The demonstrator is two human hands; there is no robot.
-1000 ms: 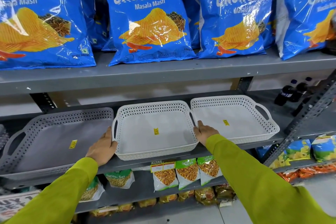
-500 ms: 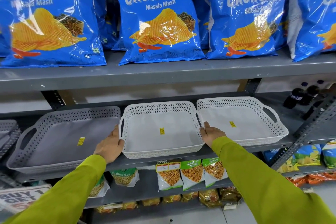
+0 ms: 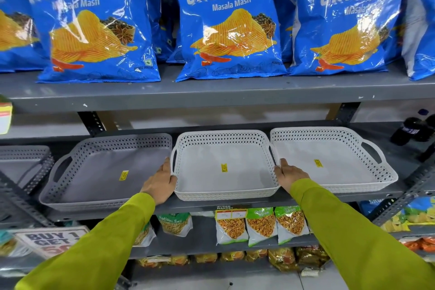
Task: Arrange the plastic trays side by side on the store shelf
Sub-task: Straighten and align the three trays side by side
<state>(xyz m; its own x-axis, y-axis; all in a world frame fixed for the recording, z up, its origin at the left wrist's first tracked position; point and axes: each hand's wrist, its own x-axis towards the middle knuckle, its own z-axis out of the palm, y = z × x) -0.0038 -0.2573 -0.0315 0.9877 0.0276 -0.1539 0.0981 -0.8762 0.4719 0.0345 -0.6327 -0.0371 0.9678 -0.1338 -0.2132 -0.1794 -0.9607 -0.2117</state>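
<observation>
Three perforated plastic trays sit in a row on the grey middle shelf. The middle white tray rests between a grey tray on its left and another white tray on its right. My left hand grips the middle tray's left handle. My right hand grips its right handle, in the narrow gap beside the right tray. Each tray has a small yellow sticker on its floor. Both arms wear green sleeves.
Blue Crunchem chip bags line the shelf above. Another grey tray lies at the far left. Dark bottles stand at the right. Snack packets fill the lower shelves, and a slotted metal upright slants at the right.
The view has shifted leftward, so the shelf appears further right. Both hands stay on the middle white tray's handles; the tray sits slightly closer to its neighbours.
</observation>
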